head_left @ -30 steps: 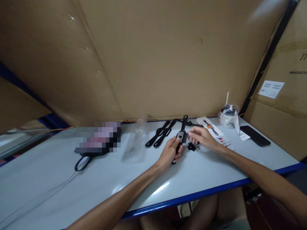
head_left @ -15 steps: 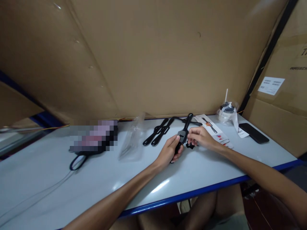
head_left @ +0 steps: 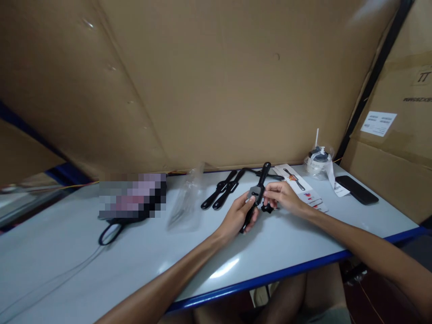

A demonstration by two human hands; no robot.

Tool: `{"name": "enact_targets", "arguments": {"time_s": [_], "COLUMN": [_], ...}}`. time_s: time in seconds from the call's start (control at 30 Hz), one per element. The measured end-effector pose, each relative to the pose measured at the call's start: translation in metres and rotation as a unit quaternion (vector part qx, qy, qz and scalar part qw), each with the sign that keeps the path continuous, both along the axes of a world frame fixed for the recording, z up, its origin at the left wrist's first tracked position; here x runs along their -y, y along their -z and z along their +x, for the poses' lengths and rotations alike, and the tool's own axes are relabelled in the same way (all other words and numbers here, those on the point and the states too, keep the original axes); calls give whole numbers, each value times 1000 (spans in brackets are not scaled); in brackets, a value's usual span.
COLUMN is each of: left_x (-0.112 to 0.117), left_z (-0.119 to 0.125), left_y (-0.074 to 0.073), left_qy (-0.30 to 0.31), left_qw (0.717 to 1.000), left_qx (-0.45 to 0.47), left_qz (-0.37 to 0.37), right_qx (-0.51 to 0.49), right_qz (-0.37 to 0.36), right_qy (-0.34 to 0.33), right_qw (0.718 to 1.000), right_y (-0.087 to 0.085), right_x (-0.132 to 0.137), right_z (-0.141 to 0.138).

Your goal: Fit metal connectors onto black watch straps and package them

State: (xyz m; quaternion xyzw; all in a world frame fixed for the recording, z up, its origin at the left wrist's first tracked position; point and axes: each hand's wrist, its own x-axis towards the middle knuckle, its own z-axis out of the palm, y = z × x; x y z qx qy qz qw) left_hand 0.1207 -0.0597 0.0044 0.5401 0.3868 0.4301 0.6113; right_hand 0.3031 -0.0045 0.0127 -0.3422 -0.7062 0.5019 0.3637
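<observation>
My left hand (head_left: 238, 211) is wrapped around the lower handle of a black spokeshave (head_left: 263, 174), which tilts up and away from me above the table. Its thumb presses on the grey slotted blade plate (head_left: 254, 193) in the middle of the tool. Beside the plate's right edge, my right hand (head_left: 281, 197) pinches with thumb and fingers; whatever lies between the fingertips is hidden. Under that hand rests a small black lobed piece (head_left: 267, 208). Two more black spokeshaves (head_left: 220, 189) lie side by side to the left of my hands.
A printed card (head_left: 286, 173) with a spokeshave picture lies behind my right hand. Further right are a bagged cup with a straw (head_left: 317, 164), a paper slip (head_left: 339, 188) and a black phone (head_left: 357, 190). Leftward lie a clear plastic bag (head_left: 185, 202) and a blurred-out item with a strap (head_left: 111, 234).
My left thumb has slid slightly down over the blade plate, and the plate sits a little differently. My right fingers stay at the tool's right side. The view has tilted slightly.
</observation>
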Motion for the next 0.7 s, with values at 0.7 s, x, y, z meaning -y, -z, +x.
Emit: {"name": "enact_targets", "arguments": {"time_s": [0.7], "left_x": [-4], "left_z": [-3], "left_y": [2], "left_qy": [-75], "left_qw": [991], "left_qx": [77], "left_qz": [-84], "right_qx": [346], "right_qz": [309], "right_qy": [-25], "right_qw": [886], "right_y": [-17], "right_x": [-17], "right_z": [33]}}
